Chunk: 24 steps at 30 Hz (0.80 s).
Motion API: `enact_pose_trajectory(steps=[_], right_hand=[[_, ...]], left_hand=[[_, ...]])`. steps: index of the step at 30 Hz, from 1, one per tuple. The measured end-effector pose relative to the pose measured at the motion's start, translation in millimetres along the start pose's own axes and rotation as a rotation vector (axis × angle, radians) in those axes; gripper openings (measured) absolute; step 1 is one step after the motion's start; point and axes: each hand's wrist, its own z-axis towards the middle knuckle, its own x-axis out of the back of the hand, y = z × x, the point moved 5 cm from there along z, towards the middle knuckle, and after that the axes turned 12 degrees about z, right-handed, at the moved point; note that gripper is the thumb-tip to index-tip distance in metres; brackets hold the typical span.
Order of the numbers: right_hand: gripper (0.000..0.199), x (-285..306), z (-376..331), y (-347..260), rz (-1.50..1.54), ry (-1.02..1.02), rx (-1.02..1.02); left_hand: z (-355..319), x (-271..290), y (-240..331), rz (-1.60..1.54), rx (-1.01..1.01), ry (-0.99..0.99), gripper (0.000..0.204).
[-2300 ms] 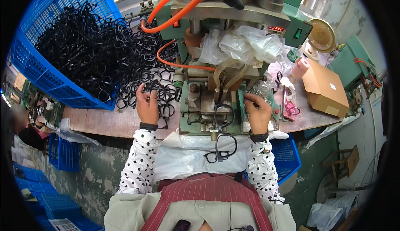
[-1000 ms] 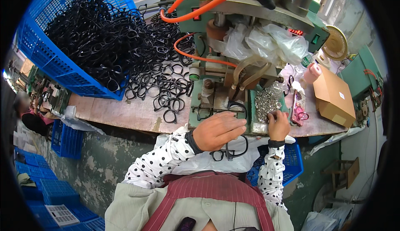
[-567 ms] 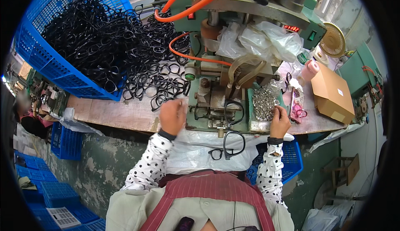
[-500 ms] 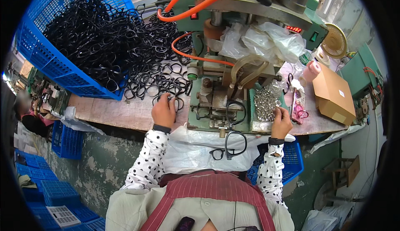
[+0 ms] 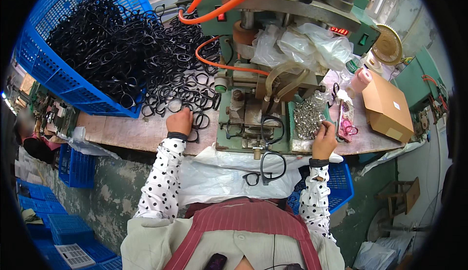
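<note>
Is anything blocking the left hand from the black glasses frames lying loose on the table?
No, nothing visible. The left hand is at the near edge of the loose black frames; the blue basket stands off to its left, not between them.

left hand: eyeglass frames (perhaps touching) | right hand: metal bits

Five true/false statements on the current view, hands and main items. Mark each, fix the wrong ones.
1. The left hand is beside loose black frames. True.
2. The blue crate is left of the green machine. True.
3. The left hand is inside the blue crate. False: it is outside.
4. The right hand is by the small shiny pieces. True.
5. The two hands touch. False: they are apart.
</note>
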Motion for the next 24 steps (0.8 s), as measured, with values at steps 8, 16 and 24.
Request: enact_pose_trajectory(steps=[8,16,24], right_hand=[[0.012,-24.7,6.0,-62.7,0.319,-0.14,0.119],[0.022,-39.9,-16.8,-145.6,0.632,-0.439,-0.165],[0.047,-66.1,-18.7,-146.5,0.63,-0.429,-0.246]], left_hand=[[-1.8,60.0,-18.4,-0.459,0.22,0.152,0.019],[-1.1,56.1,-9.7,-1.867,0.616,0.09,0.025],[-14.4,123.9,14.1,-1.555,0.496,0.13,0.026]])
